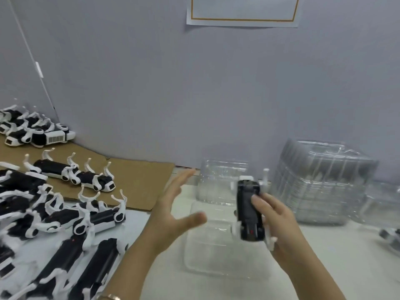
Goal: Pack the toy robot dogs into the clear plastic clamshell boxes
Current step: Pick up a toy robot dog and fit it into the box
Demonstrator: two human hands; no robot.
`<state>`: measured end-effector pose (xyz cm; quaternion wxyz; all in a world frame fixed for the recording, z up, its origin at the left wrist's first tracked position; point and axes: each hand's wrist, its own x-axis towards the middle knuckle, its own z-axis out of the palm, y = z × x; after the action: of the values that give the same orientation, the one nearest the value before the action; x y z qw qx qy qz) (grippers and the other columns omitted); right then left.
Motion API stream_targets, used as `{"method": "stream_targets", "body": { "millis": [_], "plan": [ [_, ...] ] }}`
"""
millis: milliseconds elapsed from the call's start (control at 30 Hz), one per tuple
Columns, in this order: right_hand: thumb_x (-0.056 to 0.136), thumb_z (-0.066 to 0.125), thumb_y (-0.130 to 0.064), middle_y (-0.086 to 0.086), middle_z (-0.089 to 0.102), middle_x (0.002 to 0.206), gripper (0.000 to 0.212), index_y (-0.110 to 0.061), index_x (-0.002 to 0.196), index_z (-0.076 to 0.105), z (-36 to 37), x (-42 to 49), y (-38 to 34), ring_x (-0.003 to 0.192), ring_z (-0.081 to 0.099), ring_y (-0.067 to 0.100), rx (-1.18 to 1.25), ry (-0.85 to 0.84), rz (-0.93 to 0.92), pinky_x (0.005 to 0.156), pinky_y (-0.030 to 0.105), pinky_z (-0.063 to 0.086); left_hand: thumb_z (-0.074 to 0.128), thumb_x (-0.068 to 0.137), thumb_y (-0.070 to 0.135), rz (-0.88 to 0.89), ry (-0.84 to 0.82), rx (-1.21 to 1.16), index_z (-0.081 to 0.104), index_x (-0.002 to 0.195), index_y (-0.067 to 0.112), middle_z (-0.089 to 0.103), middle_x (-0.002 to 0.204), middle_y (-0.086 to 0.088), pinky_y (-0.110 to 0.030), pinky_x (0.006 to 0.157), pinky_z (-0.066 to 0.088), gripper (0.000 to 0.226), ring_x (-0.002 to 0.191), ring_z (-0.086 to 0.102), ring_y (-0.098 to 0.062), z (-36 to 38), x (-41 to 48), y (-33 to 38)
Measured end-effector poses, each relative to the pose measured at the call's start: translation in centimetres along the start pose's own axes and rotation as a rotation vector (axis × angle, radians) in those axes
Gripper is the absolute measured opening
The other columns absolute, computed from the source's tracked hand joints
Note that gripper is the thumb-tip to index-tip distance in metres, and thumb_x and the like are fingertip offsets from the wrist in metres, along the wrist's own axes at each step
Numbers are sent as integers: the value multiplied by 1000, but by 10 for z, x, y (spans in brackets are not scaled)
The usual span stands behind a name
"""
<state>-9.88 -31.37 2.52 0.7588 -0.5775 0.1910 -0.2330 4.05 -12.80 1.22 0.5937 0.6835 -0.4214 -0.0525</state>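
I count one raised black-and-white plastic toy robot dog (pixel 249 211), two further dogs (pixel 54 168) end to end, one open clear plastic clamshell box (pixel 216 245), one tall stack of clear boxes (pixel 322 182), one brown cardboard sheet (pixel 138 182). Left heap (pixel 65 217): uncountable.

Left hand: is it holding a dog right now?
No, the left hand is open with fingers spread and holds nothing; the right hand grips the dog.

Black-and-white toy dogs (pixel 65 213), brown cardboard (pixel 138 182)
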Motion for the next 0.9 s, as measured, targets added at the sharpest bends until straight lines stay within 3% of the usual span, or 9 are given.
{"method": "stream_targets", "body": {
  "millis": [100, 200, 267, 433, 500, 600, 700, 800, 900],
  "plan": [
    [79, 61, -35, 26, 53, 89, 49, -5, 117, 57, -9, 2, -4, 86, 54, 37, 234, -23, 66, 65, 37, 54, 84, 29, 76, -247, -268, -14, 9, 137, 70, 11, 156, 26, -35, 117, 24, 132, 146, 13, 0, 3, -22, -38],
    [81, 60, -29, 12, 61, 85, 41, -9, 115, 60, -13, 5, -3, 84, 59, 32, 271, -34, 22, 64, 33, 53, 86, 29, 73, -324, -284, -55, -1, 134, 71, 3, 151, 35, -27, 116, 20, 136, 142, 7, 11, 17, -29, -58],
    [82, 60, -25, 8, 65, 94, 37, -11, 117, 64, -14, 5, 0, 92, 61, 31, 271, -41, -41, 66, 33, 55, 86, 35, 72, -346, -247, -75, -2, 131, 71, 3, 143, 45, -22, 112, 18, 130, 139, 6, 16, 25, -25, -63],
    [80, 65, -21, 4, 70, 113, 53, -14, 132, 58, -14, 7, 3, 98, 68, 20, 331, 23, -174, 74, 28, 58, 84, 57, 62, -259, -174, 7, 20, 133, 73, 22, 139, 53, -15, 107, 24, 100, 131, 19, 26, 32, -27, -68],
    [72, 70, -17, 0, 73, 110, 63, -14, 133, 54, -15, 9, 4, 96, 70, 16, 284, 121, -249, 74, 29, 59, 79, 64, 60, -176, -154, 101, 34, 131, 68, 26, 137, 52, -13, 103, 27, 81, 128, 25, 26, 32, -29, -67],
    [66, 75, -18, -5, 74, 104, 66, -18, 129, 55, -18, 11, 4, 99, 70, 14, 160, 192, -364, 83, 32, 59, 77, 64, 60, -123, -125, 143, 60, 109, 54, 23, 138, 53, -16, 106, 30, 49, 130, 31, 20, 37, -30, -67],
    [67, 75, -17, -7, 74, 104, 56, -23, 121, 58, -22, 10, 5, 100, 70, 12, 119, 206, -451, 79, 26, 58, 76, 64, 63, -11, -47, 183, 63, 99, 48, 25, 144, 45, -7, 103, 31, 40, 132, 34, 15, 39, -33, -66],
    [69, 75, -16, -6, 73, 107, 49, -35, 113, 64, -24, 6, 2, 102, 69, 14, -1, 148, -575, 76, 23, 57, 73, 71, 57, 156, 37, 237, 60, 105, 48, 28, 153, 27, -4, 101, 31, 36, 136, 35, 7, 39, -35, -66],
    [72, 75, -18, -4, 71, 111, 48, -47, 108, 65, -20, 2, 2, 103, 69, 18, -149, 67, -635, 70, 29, 59, 72, 70, 59, 136, 43, 223, 59, 106, 56, 24, 151, 35, -2, 101, 28, 39, 137, 33, 7, 39, -36, -63]
  ]
}}
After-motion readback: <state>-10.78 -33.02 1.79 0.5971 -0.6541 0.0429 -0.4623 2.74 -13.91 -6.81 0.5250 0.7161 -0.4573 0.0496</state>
